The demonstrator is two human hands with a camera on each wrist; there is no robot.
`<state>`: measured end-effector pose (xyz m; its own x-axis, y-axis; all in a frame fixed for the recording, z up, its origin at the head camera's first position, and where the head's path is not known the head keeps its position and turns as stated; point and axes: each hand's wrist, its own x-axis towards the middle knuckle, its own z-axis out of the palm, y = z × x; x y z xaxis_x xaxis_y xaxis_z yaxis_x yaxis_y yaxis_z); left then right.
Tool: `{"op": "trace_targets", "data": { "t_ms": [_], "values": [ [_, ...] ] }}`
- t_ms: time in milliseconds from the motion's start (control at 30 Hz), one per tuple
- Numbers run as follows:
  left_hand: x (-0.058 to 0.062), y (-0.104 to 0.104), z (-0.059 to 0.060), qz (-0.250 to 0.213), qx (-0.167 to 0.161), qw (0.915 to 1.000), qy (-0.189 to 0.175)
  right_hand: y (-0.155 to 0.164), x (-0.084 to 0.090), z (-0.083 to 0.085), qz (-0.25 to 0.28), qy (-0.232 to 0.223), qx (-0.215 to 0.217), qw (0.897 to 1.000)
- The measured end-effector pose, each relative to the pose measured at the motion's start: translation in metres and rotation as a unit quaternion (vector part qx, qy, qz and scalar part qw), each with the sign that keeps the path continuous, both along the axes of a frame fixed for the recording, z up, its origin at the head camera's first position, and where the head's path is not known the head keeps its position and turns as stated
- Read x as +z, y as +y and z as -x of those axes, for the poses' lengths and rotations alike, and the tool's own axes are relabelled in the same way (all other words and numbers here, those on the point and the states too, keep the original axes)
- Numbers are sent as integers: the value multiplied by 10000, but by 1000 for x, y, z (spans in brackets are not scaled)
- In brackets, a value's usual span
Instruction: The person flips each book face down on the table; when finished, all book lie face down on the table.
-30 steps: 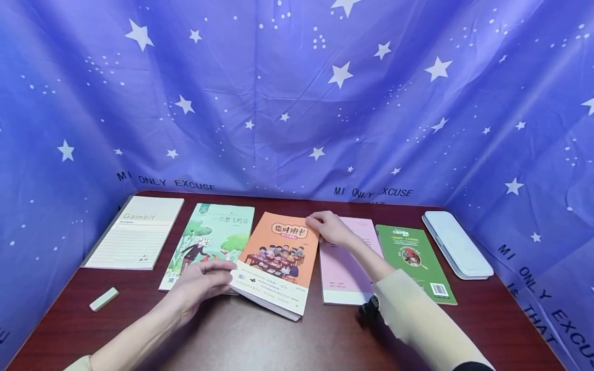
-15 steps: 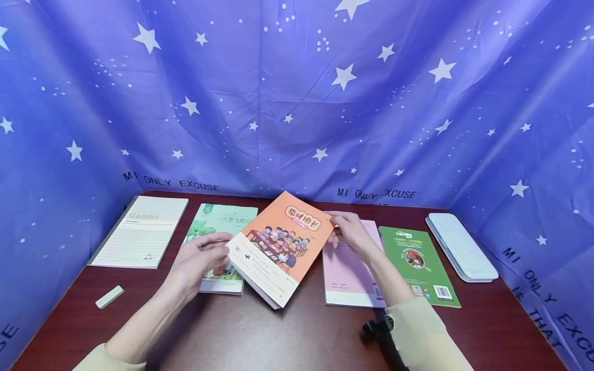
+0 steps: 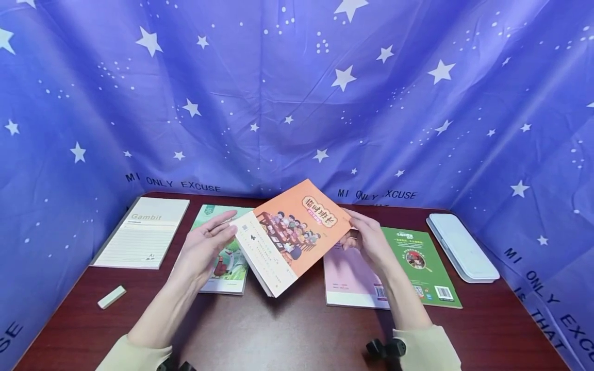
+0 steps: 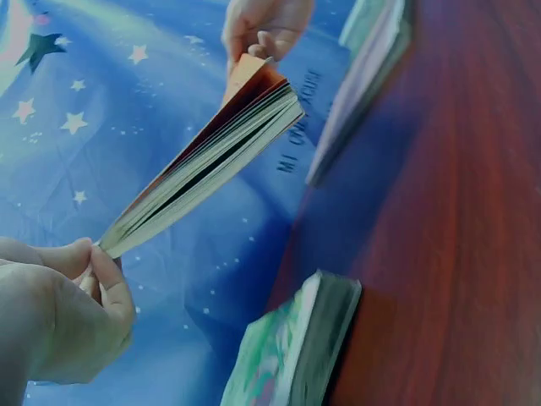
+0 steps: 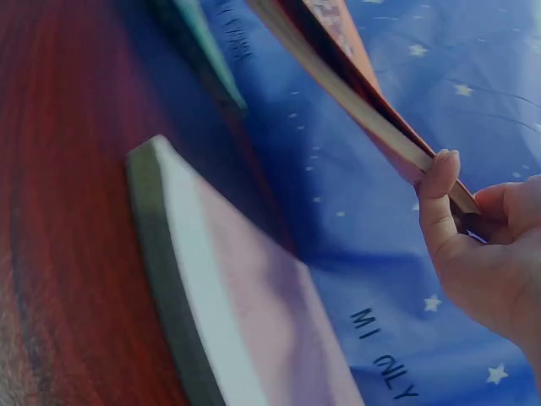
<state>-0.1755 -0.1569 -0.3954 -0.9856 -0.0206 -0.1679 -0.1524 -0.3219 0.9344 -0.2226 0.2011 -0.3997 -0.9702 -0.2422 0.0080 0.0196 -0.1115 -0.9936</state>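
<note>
You have the orange paperback (image 3: 292, 234) lifted clear of the dark red table (image 3: 301, 335), tilted with its cover toward you and held by two opposite corners, which keeps it steady in the air without bending the pages. Your left hand (image 3: 204, 247) pinches the near-left corner; the left wrist view shows thumb and fingers (image 4: 106, 283) closed on the page edge. Your right hand (image 3: 368, 239) grips the far-right corner, thumb (image 5: 435, 199) pressed over the cover and fingers curled beneath. Below, the other books lie flat in a row, covers up, so each title reads at a glance: a lined Gambit notepad (image 3: 141, 239) at the left, a green illustrated book (image 3: 227, 260) under your left hand, a pink notebook (image 3: 348, 278) beneath the raised paperback's right end, then a green paperback (image 3: 424, 265). A pale blue pencil case (image 3: 461, 247) sits at the far right, and a small eraser (image 3: 111, 297) lies apart near the left front edge.
</note>
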Motion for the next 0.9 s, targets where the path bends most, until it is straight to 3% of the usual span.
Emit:
{"op": "trace_targets", "data": {
  "t_ms": [233,400,633,900],
  "values": [
    [1,9,8,-144,410,9984,352,13,8,-14,321,335,298,9985],
    [-2,15,13,11,798,9960,405,18,10,-17,592,424,211,9971],
    [-3,18,18,143,859,9949,503,24,7,-18,990,330,-226,9943],
    [-7,10,14,265,965,9928,661,21,5,-15,899,142,-422,9949]
  ]
}}
